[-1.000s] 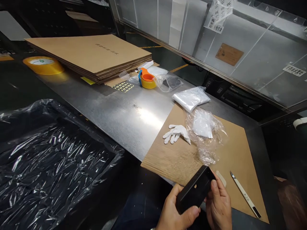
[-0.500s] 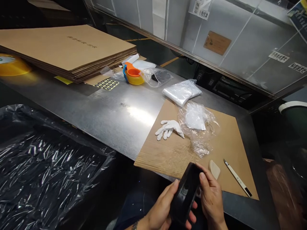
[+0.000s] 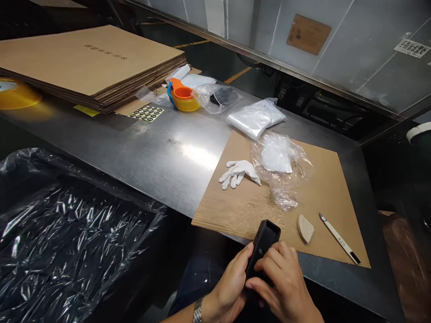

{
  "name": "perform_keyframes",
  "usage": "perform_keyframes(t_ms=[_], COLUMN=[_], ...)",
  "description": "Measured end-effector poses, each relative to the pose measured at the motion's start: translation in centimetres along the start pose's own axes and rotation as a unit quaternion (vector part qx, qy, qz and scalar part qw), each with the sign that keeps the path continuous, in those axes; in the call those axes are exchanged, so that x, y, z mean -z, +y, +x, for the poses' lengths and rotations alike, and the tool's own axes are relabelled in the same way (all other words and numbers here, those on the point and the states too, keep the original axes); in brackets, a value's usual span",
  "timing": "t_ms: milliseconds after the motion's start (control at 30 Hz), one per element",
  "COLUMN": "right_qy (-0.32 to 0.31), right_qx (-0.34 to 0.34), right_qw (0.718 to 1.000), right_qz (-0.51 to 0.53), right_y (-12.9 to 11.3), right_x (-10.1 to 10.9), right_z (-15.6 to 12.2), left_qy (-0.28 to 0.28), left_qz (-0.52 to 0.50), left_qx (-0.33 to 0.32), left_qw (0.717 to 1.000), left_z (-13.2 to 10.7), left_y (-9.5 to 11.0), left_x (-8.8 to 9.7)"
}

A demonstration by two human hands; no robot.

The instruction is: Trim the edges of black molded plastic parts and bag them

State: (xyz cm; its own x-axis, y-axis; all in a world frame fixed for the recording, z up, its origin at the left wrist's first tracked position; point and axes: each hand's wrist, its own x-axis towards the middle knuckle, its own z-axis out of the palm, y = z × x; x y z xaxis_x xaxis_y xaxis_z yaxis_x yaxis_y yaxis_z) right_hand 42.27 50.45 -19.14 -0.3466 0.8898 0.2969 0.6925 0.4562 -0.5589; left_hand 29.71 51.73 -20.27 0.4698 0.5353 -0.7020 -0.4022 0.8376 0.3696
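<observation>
A black, hollow, box-like plastic part (image 3: 263, 244) is held over the table's front edge, its far end tipped up. My left hand (image 3: 230, 282) is wrapped round its left side. On its right face lie the bent fingers of my right hand (image 3: 283, 280), thumb and fingertips against the surface; the part's near end is hidden by the hands. Beyond them, on a cardboard sheet (image 3: 232, 220), lie a pale wedge-shaped block (image 3: 305, 229), a white craft knife (image 3: 339, 237) marked A26 and a white glove (image 3: 239, 172).
Crumpled clear plastic (image 3: 284, 193) and a white plastic packet (image 3: 256, 119) lie further back. An orange and yellow tape dispenser (image 3: 184, 96) and a sticker sheet (image 3: 146, 113) rest near stacked cardboard (image 3: 101, 58). Black plastic sheeting (image 3: 74, 237) fills the lower left.
The black part has been turned so a narrower face with a round spot shows. My right hand has moved from its far right edge down onto that face. The view has shifted slightly.
</observation>
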Motion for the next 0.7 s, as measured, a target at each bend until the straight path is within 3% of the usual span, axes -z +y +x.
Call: perform_keyframes(t_ms=[167,367,467,600,700], right_qy=[0.008,0.045,0.056,0.033,0.04], right_qx=[-0.019,-0.082,-0.075,-0.065,-0.105], right_qw=[0.999,0.996,0.995,0.994,0.988], right_qz=[0.034,-0.002,0.023,0.083,0.104], right_y=[0.4,2.2,3.2,3.8,4.0], right_x=[-0.4,1.6,2.6,3.2,3.0], right_z=[0.0,0.7,1.1,1.6,1.9], left_qy=[0.01,-0.067,-0.095,-0.082,-0.068], left_qz=[0.047,0.081,0.107,0.129,0.114], left_qx=[-0.033,-0.026,-0.021,-0.022,-0.012], left_qw=[0.998,0.994,0.989,0.988,0.991], left_z=[-0.1,0.3,0.1,-0.6,-0.8], left_y=[-0.3,-1.3,-1.4,-1.2,-1.2], left_x=[0.0,0.8,1.2,1.4,1.3])
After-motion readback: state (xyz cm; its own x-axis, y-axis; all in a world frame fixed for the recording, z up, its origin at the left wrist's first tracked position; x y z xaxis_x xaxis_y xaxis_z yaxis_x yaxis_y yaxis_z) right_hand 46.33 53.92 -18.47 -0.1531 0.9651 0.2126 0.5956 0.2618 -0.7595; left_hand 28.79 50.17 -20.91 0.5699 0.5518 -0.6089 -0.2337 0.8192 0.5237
